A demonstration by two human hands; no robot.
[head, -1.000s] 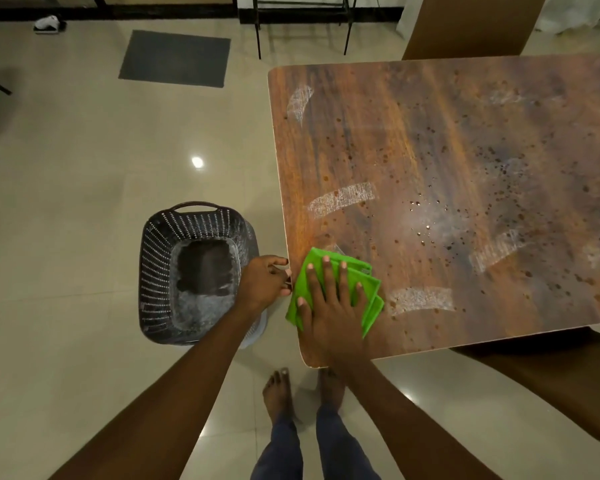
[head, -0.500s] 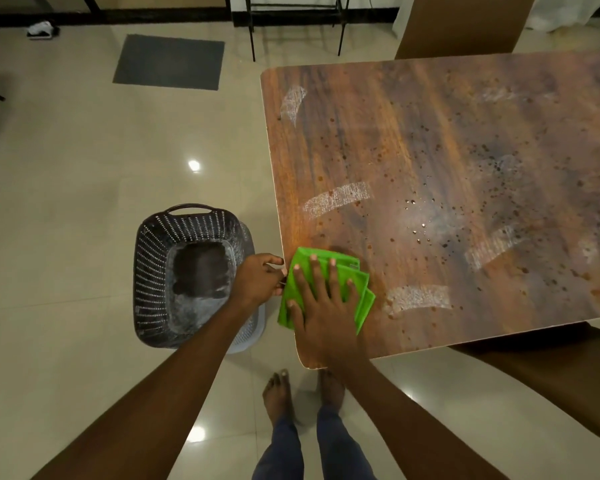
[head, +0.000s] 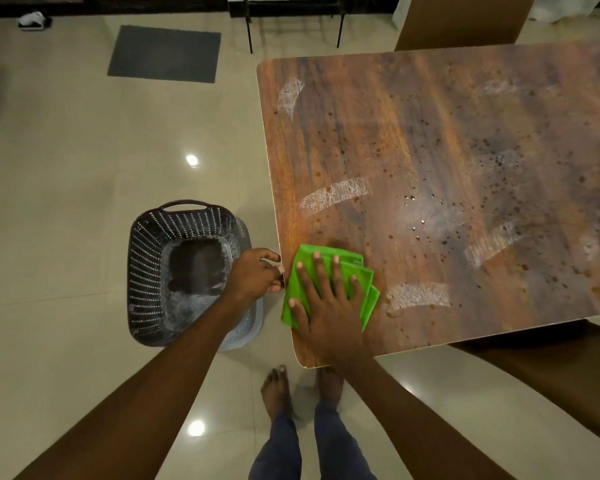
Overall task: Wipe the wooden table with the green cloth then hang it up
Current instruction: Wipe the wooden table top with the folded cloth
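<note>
Right hand (head: pixel 326 299) spread flat on unlabelled green cloth (head: pixel 297 289); left hand (head: pixel 255 277) curled at wooden table (head: pixel 447 168) edge.

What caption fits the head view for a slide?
Right hand presses green cloth flat at wooden table edge; left hand beside it, above basket.

green cloth (head: pixel 300 289), speckled brown table (head: pixel 430 168)

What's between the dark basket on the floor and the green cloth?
In the head view, the left hand at the table's edge lies between the basket and the green cloth.
</note>
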